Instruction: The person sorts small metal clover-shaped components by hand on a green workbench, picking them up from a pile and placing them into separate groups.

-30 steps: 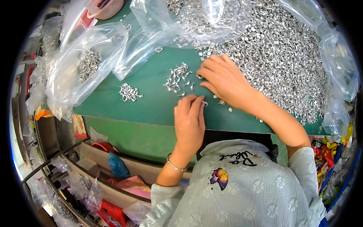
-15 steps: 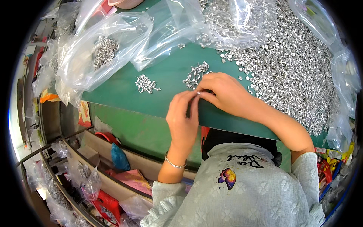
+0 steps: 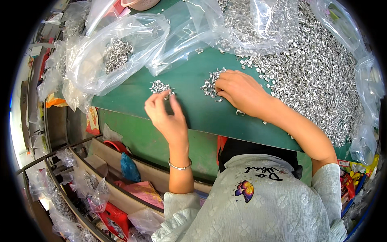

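My left hand (image 3: 166,117) hovers at the near edge of a small pile of curved silver metal pieces (image 3: 159,86) on the left of the green tabletop. Its thumb and forefinger are spread, and I see nothing held between them. My right hand (image 3: 244,92) reaches into a second small pile of silver pieces (image 3: 209,85), fingers curled together at its right side. The fingertips are partly hidden, so what they pinch does not show. A loose curved piece (image 3: 240,113) lies below the right hand.
A large heap of silver pieces (image 3: 318,76) covers the right of the green table (image 3: 133,94). Clear plastic bags (image 3: 96,76) lie at the back and left, one holding silver rings (image 3: 117,55). Below the front edge stands a divided box (image 3: 155,183) with bags inside.
My hands, together at the middle half a second ago, have parted. The left moved left to the left pile and spread its fingers; the right shifted slightly to the second pile.
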Tool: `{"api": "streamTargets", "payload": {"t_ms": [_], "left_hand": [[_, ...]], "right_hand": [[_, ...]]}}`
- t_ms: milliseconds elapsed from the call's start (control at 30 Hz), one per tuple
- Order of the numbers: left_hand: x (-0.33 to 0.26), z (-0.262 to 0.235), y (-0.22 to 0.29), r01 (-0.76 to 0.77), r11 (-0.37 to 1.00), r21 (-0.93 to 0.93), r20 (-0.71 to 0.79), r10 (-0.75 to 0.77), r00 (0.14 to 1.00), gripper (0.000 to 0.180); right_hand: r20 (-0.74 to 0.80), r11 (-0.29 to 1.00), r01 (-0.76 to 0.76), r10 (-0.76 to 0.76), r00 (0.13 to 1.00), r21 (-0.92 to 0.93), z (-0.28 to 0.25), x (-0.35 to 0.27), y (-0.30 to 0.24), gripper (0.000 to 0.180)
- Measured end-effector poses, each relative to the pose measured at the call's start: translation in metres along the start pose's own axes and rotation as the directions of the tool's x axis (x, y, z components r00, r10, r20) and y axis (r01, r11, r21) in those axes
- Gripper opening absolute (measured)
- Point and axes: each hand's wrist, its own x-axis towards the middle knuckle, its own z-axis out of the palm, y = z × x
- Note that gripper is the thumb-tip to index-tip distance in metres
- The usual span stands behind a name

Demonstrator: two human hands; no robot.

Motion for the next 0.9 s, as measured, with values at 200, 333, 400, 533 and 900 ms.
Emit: {"api": "streamTargets", "payload": {"t_ms": [200, 333, 400, 533, 900], "left_hand": [[0.011, 0.001, -0.014, -0.131, 0.989, 0.066, 0.203, 0.116, 0.972, 0.020], [0.029, 0.002, -0.047, -0.169, 0.984, 0.049, 0.116, 0.163, 0.980, 0.016], [0.030, 0.001, -0.050, -0.142, 0.988, 0.051, 0.101, 0.137, 0.985, 0.018], [0.011, 0.002, -0.008, -0.143, 0.986, -0.082, 0.138, 0.153, 0.978, 0.020], [-0.050, 0.000, 0.075, -0.107, 0.901, -0.421, 0.394, 0.288, 0.873, 0.026]], "right_hand": [[0.011, 0.990, -0.116, 0.116, 0.993, 0.078, -0.040, -0.026, 0.003, 0.009], [-0.020, 0.983, -0.183, 0.184, 0.983, 0.014, -0.076, -0.053, 0.013, 0.011], [-0.007, 0.973, -0.231, 0.231, 0.973, 0.021, -0.089, -0.069, 0.017, 0.012], [0.079, 0.971, -0.207, 0.218, 0.973, -0.122, -0.089, -0.089, 0.009, 0.014], [-0.134, 0.976, -0.190, 0.175, 0.975, -0.102, -0.062, -0.090, 0.002, 0.009]]}}
